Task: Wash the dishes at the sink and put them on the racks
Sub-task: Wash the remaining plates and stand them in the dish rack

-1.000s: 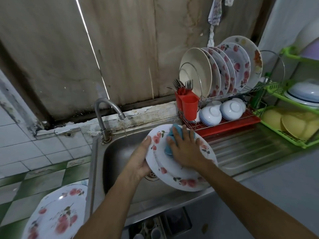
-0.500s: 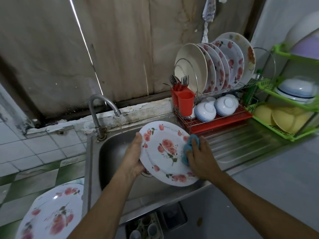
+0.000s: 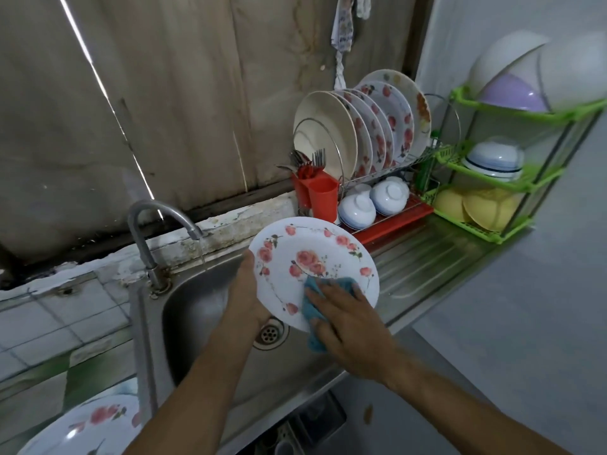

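The round white plate with a pink rose print (image 3: 305,257) is held tilted above the stainless steel sink basin (image 3: 197,310), face toward the camera. The left hand (image 3: 244,297) grips its left rim with the thumb on the front; its fingers are hidden behind the plate. The right hand (image 3: 348,323) presses a blue cloth (image 3: 308,308) against the plate's lower right face, fingers straight and slightly spread. A thin stream of water runs from the curved metal tap (image 3: 147,231). A red wire dish rack (image 3: 394,221) holding upright plates stands on the surface behind.
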